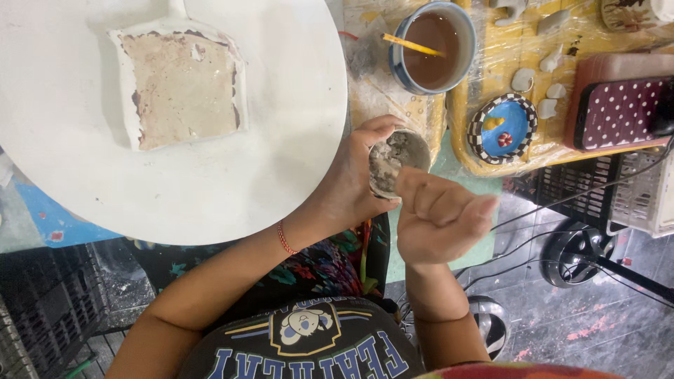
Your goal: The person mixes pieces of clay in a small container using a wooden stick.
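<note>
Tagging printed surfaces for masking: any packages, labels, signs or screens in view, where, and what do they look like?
No packages, signs or lit screens in view.
Phone case: right edge, on a reddish block; rectangular, dark red with white dots.
Shirt print: bottom centre, on the person's dark shirt; blue-and-white lettering under a round badge.

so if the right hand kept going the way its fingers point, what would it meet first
Probably the small clay cup held in the left hand; the right hand curls toward its rim, though depth is unclear.
</note>
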